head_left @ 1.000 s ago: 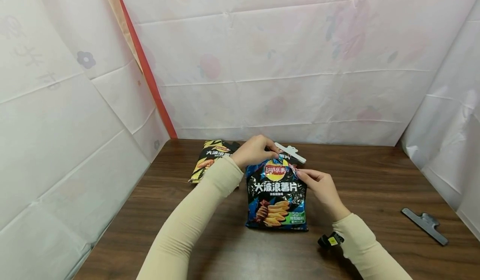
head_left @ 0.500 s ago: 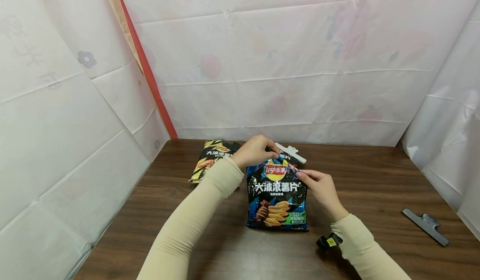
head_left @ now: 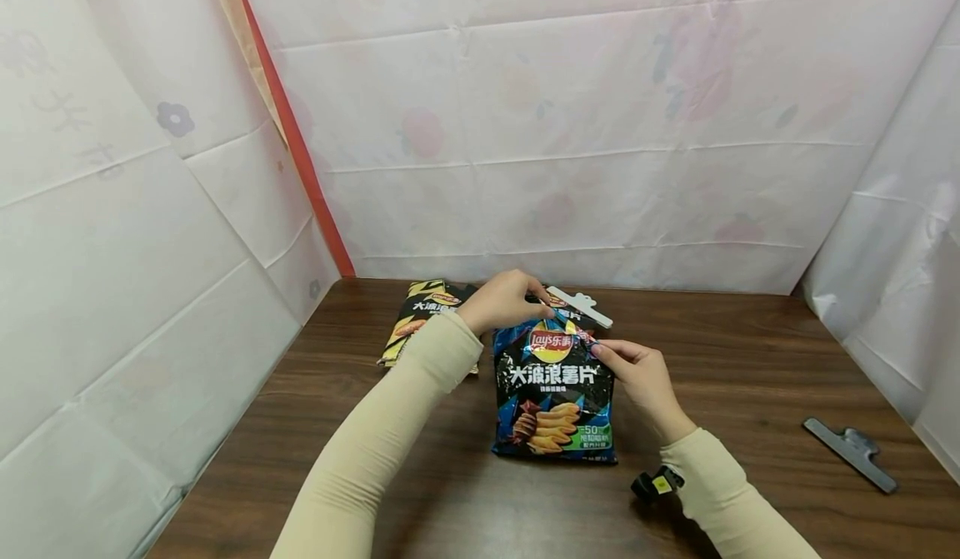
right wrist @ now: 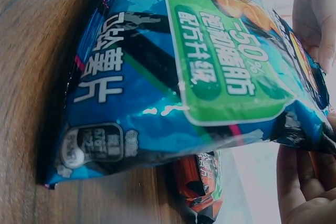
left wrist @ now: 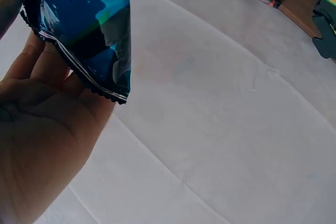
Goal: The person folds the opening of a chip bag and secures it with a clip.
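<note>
A blue and black Lay's potato chip bag point(head_left: 555, 401) stands upright on the table, its printed front towards me. My left hand point(head_left: 502, 302) pinches its top edge near the middle, fingers bent over from the left. At the upper right corner, my right hand point(head_left: 643, 380) pinches the same edge between thumb and fingers. In the left wrist view, the bag's crimped seal point(left wrist: 86, 77) lies across the left fingers. The right wrist view has the bag's lower front point(right wrist: 152, 87) close up, with the right hand point(right wrist: 307, 190) below its top end.
Behind on the left lies a yellow and black chip bag point(head_left: 408, 326). A white bag clip point(head_left: 581, 306) sits on another chip bag point(right wrist: 205, 179), partly hidden behind the blue one. A dark grey clip point(head_left: 850, 452) lies on the wooden table point(head_left: 720, 351) at right. White sheeting point(head_left: 562, 126) encloses the table.
My left hand has shifted slightly left at the bag's top edge, baring more of the bag behind. The right wrist has drawn a little left. The blue bag stays in place.
</note>
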A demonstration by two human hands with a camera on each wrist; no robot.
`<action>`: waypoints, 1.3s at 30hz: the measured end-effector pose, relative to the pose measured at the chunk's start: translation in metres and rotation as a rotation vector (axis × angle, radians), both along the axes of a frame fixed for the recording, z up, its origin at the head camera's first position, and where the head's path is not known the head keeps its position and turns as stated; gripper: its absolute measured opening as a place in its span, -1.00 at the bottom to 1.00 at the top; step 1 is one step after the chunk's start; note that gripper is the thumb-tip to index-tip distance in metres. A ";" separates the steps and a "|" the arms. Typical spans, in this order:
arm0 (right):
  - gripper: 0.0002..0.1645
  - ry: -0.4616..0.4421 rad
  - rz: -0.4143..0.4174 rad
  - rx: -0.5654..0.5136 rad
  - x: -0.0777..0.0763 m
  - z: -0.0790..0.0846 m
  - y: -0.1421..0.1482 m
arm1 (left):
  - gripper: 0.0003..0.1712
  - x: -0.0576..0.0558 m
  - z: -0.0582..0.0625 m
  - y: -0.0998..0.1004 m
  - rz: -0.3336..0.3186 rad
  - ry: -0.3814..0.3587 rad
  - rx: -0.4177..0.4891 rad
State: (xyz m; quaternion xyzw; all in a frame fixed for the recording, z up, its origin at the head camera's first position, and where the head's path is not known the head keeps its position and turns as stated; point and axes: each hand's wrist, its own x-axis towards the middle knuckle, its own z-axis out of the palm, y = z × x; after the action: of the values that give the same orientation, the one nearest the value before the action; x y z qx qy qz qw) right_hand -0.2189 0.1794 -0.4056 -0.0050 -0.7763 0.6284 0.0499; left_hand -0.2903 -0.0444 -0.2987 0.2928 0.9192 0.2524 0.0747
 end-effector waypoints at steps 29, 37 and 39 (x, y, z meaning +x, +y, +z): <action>-0.53 0.165 0.135 0.123 -0.001 0.010 0.031 | -0.80 0.003 -0.005 -0.002 -0.010 0.056 0.048; -0.61 0.289 0.087 0.334 -0.003 0.021 0.063 | -0.80 0.002 -0.006 -0.001 -0.014 0.072 0.053; -0.63 0.311 0.058 0.415 -0.002 0.024 0.072 | -0.80 0.002 -0.006 -0.001 -0.013 0.074 0.053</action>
State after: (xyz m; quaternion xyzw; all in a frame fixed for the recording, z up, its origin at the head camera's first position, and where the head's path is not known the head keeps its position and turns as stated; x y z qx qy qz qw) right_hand -0.2207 0.2513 -0.3813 0.1244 -0.8715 0.4499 0.1504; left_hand -0.2880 -0.0451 -0.3047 0.3097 0.9125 0.2651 0.0344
